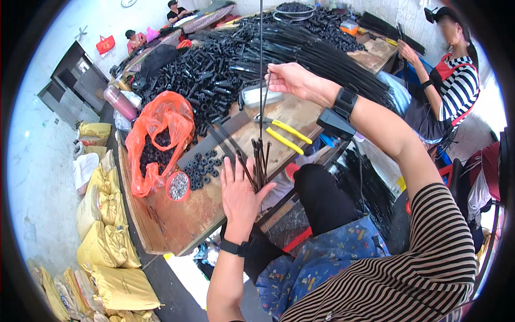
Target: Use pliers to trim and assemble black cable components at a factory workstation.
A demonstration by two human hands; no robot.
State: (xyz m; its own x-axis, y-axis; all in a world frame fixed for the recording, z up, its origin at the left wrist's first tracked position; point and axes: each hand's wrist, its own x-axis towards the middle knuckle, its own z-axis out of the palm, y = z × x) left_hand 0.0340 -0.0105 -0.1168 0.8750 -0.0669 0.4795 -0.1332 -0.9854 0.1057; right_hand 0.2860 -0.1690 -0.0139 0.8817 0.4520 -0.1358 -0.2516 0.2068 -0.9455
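My right hand [292, 83] is raised over the table, thumb and fingers pinched on a thin black rod [266, 92]. A second long, thin black rod [261, 37] stands upright beside it, reaching to the top of the view. My left hand [240, 188] lies with fingers stretched out and thumb spread, against a bundle of black rods [260, 158] at the table's near edge. Pliers with yellow handles [287, 140] rest to the right of the bundle. Small black rings [201, 169] are scattered left of my left hand.
A red-rimmed bowl of small metal parts [178, 185] and an orange plastic bag [177, 110] sit on the left of the wooden table [161, 225]. Heaped black parts [209, 80] cover its far side. A co-worker [456, 80] sits at right; yellow sacks [115, 241] line the left.
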